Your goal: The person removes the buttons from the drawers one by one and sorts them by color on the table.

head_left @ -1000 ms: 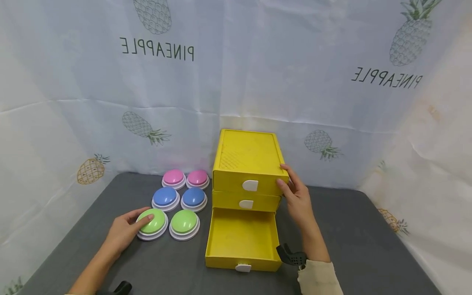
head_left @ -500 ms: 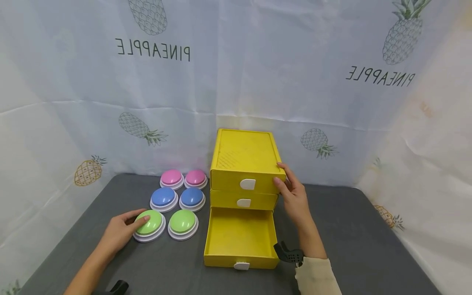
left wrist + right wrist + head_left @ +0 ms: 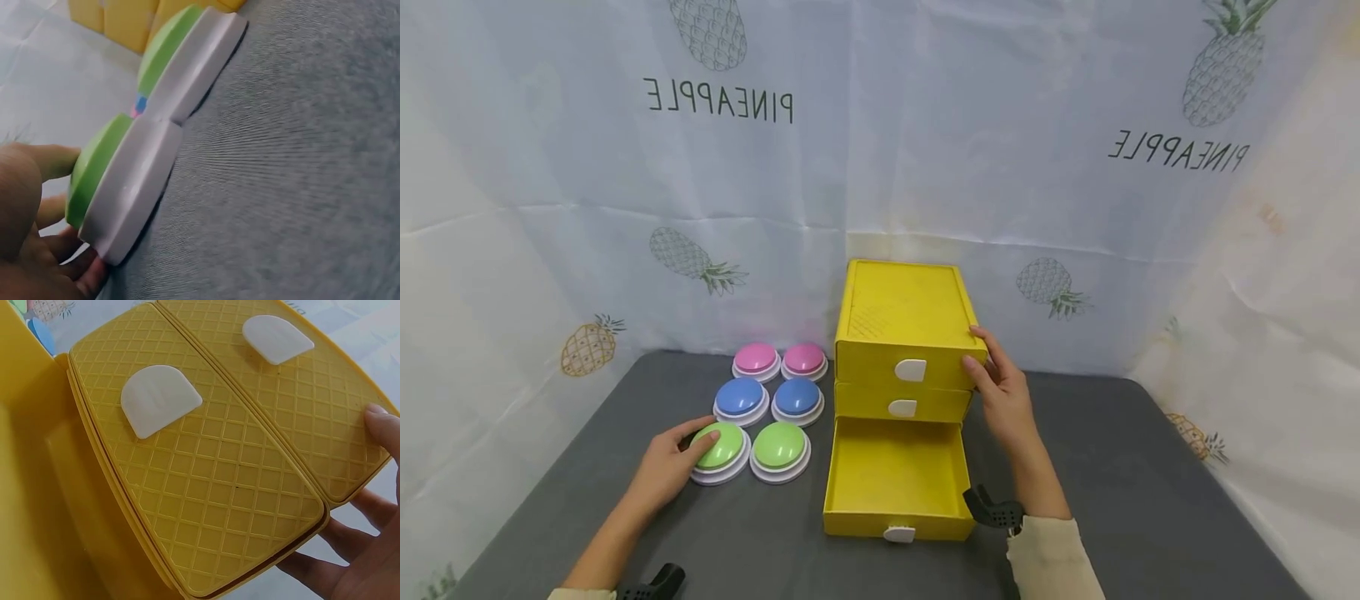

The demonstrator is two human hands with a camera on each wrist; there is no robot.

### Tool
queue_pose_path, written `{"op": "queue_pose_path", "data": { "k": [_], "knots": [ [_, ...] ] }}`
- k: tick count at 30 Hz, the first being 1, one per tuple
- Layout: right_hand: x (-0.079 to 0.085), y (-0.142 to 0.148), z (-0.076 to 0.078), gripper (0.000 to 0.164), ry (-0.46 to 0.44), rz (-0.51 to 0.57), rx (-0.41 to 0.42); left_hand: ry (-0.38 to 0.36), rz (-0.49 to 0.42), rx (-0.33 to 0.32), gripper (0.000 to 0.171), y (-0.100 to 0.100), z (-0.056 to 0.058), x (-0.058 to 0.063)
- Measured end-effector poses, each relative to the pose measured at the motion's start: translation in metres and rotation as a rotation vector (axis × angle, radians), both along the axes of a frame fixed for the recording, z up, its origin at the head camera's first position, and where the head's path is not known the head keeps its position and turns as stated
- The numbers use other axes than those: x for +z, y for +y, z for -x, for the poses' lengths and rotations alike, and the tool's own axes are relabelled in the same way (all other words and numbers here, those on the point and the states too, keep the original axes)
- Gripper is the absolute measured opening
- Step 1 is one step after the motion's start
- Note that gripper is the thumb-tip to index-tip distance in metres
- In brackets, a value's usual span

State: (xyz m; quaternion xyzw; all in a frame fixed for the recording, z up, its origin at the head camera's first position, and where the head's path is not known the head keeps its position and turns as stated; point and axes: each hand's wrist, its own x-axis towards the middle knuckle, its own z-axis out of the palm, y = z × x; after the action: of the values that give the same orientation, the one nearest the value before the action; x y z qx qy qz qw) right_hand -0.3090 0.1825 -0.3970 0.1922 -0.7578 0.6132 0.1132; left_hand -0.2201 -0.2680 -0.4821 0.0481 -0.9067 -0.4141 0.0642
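My left hand (image 3: 662, 468) grips the left green button (image 3: 727, 446), a glossy dome on a white round base. In the left wrist view its thumb lies on the green dome (image 3: 100, 162), with the fingers around the base's side. The base touches that of the right green button (image 3: 778, 446). My right hand (image 3: 1006, 404) holds the front right corner of a yellow drawer cabinet (image 3: 910, 304), thumb on the top drawer's front, fingers along the side. The bottom drawer (image 3: 859, 523) is pulled out with nothing visible inside; the two upper drawers are closed.
Behind the green buttons stand two blue buttons (image 3: 797, 397) and two pink buttons (image 3: 803, 358), left of the cabinet. A grey cloth (image 3: 1120, 483) covers the table. Pineapple-print curtains (image 3: 925, 167) hang at the back and sides.
The left green button has slid right, closing the small gap to the right one, with my left hand still on it. My right hand stays on the cabinet corner. The head view has shifted slightly.
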Motion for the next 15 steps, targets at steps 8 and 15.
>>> {"op": "queue_pose_path", "data": {
  "k": [8,15],
  "knots": [
    [0.002,-0.002,0.004,0.051,0.02,-0.021,0.013,0.09,0.112,-0.02,0.058,0.016,-0.008,0.028],
    [0.001,0.0,0.001,0.051,0.009,-0.012,-0.011,0.522,0.058,-0.253,0.041,0.079,-0.028,0.055]
  ]
}}
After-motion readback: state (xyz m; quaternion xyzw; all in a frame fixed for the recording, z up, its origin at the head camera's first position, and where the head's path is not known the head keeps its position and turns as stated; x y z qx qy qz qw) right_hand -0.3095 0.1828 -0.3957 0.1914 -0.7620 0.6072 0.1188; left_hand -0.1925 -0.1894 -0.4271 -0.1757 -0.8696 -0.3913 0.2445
